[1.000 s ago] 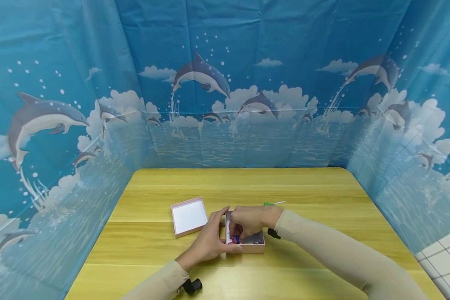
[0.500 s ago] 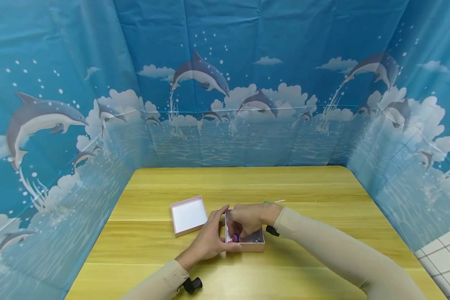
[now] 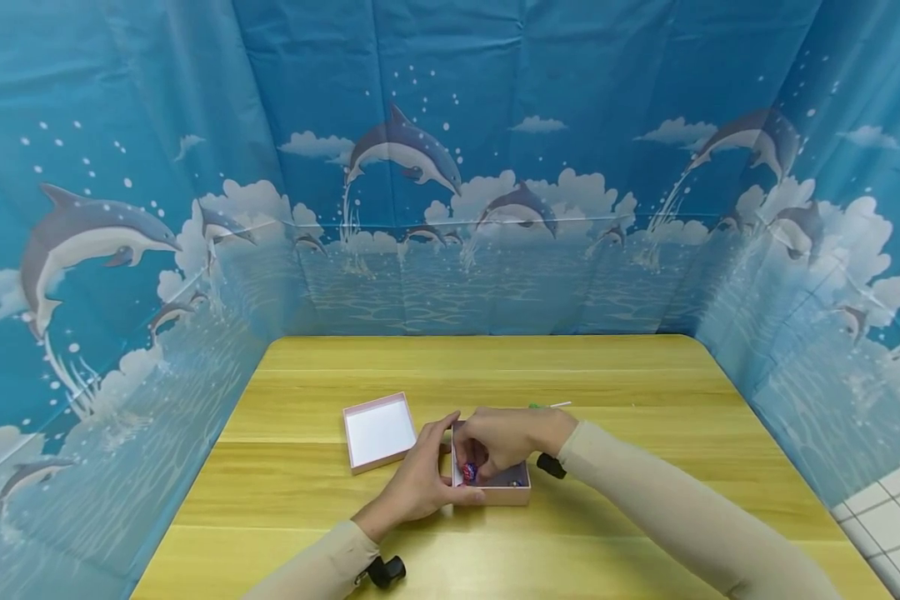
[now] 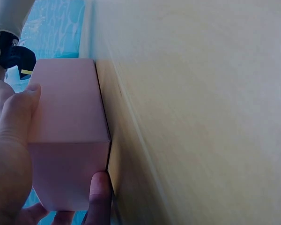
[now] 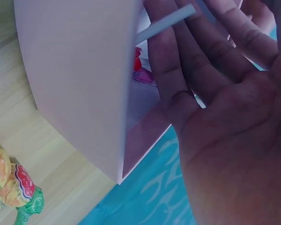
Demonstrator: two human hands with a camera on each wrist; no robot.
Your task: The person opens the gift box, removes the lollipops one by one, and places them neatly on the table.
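An uncovered pink box [image 3: 492, 497] stands on the table. My left hand [image 3: 418, 479] grips its left end, thumb along the near wall and fingers spread around the far corner; the left wrist view shows the thumb flat on the pink wall. My right hand [image 3: 493, 439] reaches down into the box with bent fingers and holds a lollipop [image 3: 469, 473] in a red and blue wrapper near the left inside corner. In the right wrist view a white lollipop stick [image 5: 166, 24] crosses in front of the fingers. Another small wrapped candy [image 3: 515, 483] lies at the box's near right corner.
The shallow pink lid [image 3: 378, 432], white inside, lies left of the box. Behind the right wrist a green-wrapped lollipop [image 3: 536, 407] lies on the yellow wooden table [image 3: 330, 533]. A yellow lollipop [image 5: 19, 186] shows beside the box. Dolphin-print curtains [image 3: 465, 292] border the table.
Both hands stay almost in place. The red and blue lollipop has turned and shifted slightly under my right fingers inside the box.
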